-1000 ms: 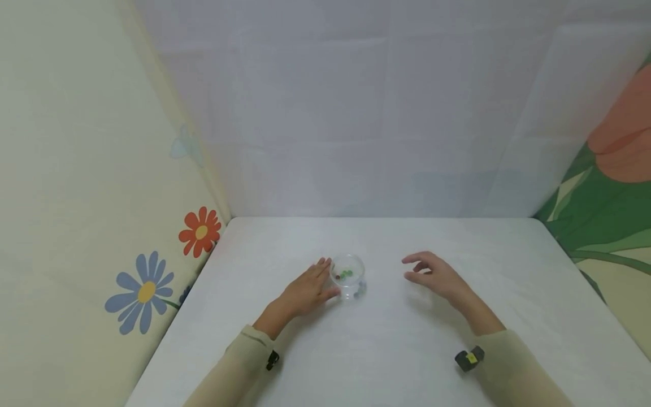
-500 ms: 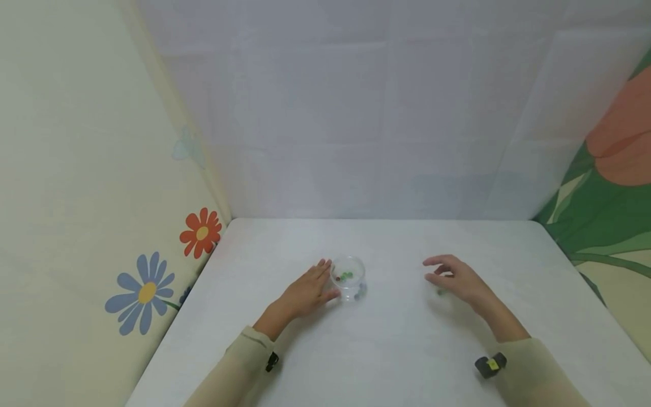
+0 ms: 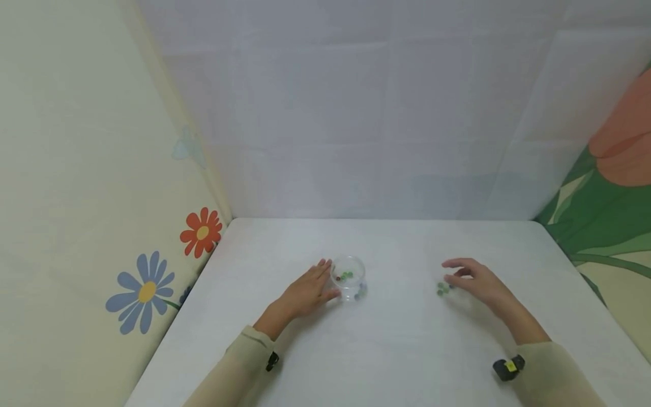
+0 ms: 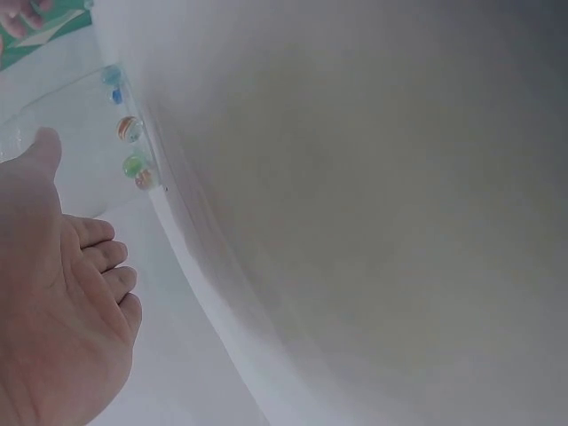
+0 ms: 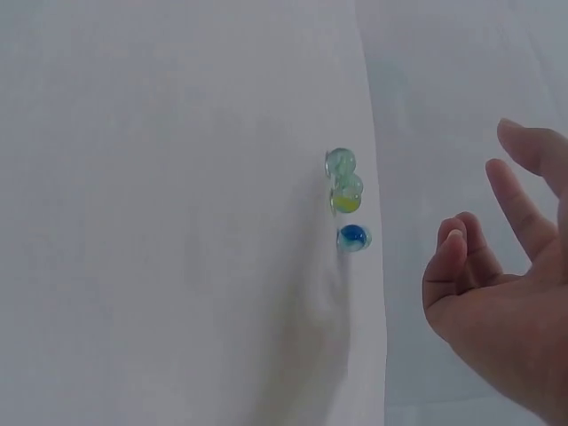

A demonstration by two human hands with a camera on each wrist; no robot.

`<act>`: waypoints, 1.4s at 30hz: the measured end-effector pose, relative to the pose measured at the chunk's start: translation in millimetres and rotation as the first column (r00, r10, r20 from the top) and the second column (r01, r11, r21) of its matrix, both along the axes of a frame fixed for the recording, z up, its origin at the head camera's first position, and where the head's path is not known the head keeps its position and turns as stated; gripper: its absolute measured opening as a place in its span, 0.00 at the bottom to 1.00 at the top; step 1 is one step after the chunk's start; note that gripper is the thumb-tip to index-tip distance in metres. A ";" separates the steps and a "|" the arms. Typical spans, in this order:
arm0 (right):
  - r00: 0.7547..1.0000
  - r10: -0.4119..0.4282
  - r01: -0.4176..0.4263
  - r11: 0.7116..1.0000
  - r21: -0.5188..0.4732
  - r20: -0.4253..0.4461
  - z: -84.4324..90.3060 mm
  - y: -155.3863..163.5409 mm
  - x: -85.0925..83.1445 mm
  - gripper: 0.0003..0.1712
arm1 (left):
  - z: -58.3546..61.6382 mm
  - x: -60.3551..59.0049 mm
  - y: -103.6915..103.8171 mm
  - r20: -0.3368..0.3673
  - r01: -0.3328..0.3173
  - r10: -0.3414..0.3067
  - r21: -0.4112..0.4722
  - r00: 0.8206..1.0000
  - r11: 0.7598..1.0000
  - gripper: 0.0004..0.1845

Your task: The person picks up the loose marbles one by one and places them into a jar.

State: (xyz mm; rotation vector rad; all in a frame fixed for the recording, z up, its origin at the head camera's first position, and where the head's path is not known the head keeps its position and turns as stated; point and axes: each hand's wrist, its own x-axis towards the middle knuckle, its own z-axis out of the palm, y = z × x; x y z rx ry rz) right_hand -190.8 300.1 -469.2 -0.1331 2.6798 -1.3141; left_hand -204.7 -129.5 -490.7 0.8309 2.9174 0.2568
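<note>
A small clear cup [image 3: 348, 278] with several coloured marbles [image 3: 346, 276] in it stands on the white table [image 3: 396, 350]. My left hand [image 3: 307, 291] lies flat against the cup's left side, fingers straight; the left wrist view shows the cup wall [image 4: 80, 115] and marbles [image 4: 130, 130] just past the fingertips. Three loose glass marbles [image 3: 441, 289] lie on the table to the right. My right hand [image 3: 475, 280] hovers just right of them, fingers loosely spread and holding nothing; in the right wrist view the marbles [image 5: 348, 200] lie left of the fingers [image 5: 510, 209].
White cloth walls close the table at the back. A flower-printed panel [image 3: 152, 282] stands at the left and a green and orange printed panel [image 3: 610, 186] at the right.
My right hand has moved to the right, away from the cup, and now sits beside the loose marbles. The left hand and the cup have stayed put.
</note>
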 end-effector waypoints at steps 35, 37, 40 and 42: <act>0.991 0.120 -0.125 0.987 0.101 0.057 -26.8 35.0 -12.0 0.22 | 4.3 0.8 2.5 0.009 0.000 0.000 -0.021 1.000 1.000 0.43; 0.991 0.122 -0.128 0.986 0.109 0.059 -28.1 36.0 -13.7 0.21 | 5.0 1.3 2.8 0.008 0.000 0.000 -0.023 1.000 1.000 0.43; 0.990 0.130 -0.136 0.984 0.118 0.057 -30.1 36.5 -15.7 0.21 | 7.1 2.7 3.2 0.007 0.002 -0.002 -0.013 1.000 1.000 0.43; 0.990 0.128 -0.134 0.983 0.125 0.055 -31.1 36.1 -16.3 0.21 | 7.7 3.3 3.3 0.010 0.001 -0.001 -0.017 1.000 1.000 0.43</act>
